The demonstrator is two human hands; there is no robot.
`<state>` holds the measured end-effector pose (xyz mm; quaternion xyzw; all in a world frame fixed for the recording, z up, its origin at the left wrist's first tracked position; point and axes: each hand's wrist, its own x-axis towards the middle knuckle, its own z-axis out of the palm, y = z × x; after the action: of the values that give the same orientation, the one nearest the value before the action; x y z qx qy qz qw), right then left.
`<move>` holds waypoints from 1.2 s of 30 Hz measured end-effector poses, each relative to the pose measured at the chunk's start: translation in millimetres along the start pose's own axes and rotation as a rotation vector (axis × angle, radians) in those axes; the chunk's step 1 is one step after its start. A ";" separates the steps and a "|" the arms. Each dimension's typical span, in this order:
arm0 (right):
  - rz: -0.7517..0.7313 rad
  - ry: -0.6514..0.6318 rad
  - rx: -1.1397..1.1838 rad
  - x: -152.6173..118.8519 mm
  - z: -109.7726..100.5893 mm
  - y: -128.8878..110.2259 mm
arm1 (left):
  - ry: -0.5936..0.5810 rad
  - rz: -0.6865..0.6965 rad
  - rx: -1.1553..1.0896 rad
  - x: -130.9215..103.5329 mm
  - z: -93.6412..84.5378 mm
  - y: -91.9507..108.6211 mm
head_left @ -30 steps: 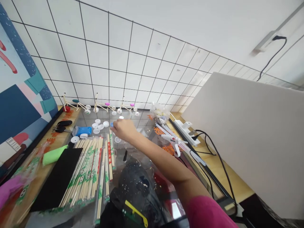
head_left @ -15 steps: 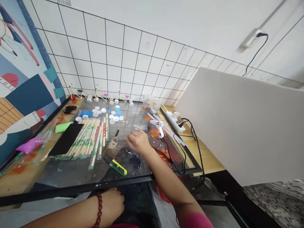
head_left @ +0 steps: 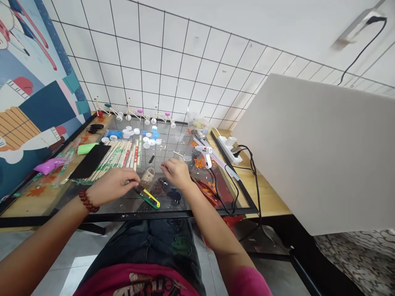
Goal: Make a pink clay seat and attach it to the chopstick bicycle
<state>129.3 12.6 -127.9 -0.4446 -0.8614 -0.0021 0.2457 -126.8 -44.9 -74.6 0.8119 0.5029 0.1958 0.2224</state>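
My left hand [head_left: 113, 185], with a red bead bracelet, hovers at the near end of the wrapped chopsticks [head_left: 119, 158], its fingers bent toward the thumb. Whether it holds anything is too small to tell. Just right of it lies a green and yellow snips tool [head_left: 150, 199]. My right hand [head_left: 175, 172] is over the middle of the glass table top, fingers curled together; anything in them is too small to make out. A short stick [head_left: 178, 153] and a small black piece [head_left: 151, 159] lie beyond the hands.
Bottle caps [head_left: 149, 142] and stick models with cap wheels [head_left: 132, 116] stand at the back. On the right are a white glue gun [head_left: 205, 151], glue sticks, red-handled pliers [head_left: 207, 192], a power strip [head_left: 230, 150] and cables. A large white board rises at far right.
My left hand has risen from my lap to above the table, near the chopsticks. My right hand stays over the table's middle, and the view has shifted.
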 end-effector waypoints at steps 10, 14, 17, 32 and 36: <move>0.016 0.169 -0.128 3.7 11.1 11.0 | 0.071 -0.403 0.373 112.7 17.6 -5.1; 0.141 0.294 -0.090 3.3 2.1 25.5 | 0.024 -0.458 0.345 131.6 26.6 -13.3; 0.203 0.290 -0.078 4.1 0.3 30.2 | 0.004 -0.475 0.302 136.0 31.2 -17.9; 0.010 -0.189 0.239 0.7 -13.7 31.9 | 0.095 -0.306 -0.666 102.4 34.8 -13.6; 0.254 0.103 0.563 2.1 -7.8 31.0 | 0.046 -0.329 -0.961 92.4 38.2 0.7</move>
<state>155.3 31.2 -126.8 -0.4623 -0.7522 0.2447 0.4008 -67.0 32.1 -97.0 0.5235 0.4821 0.3851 0.5875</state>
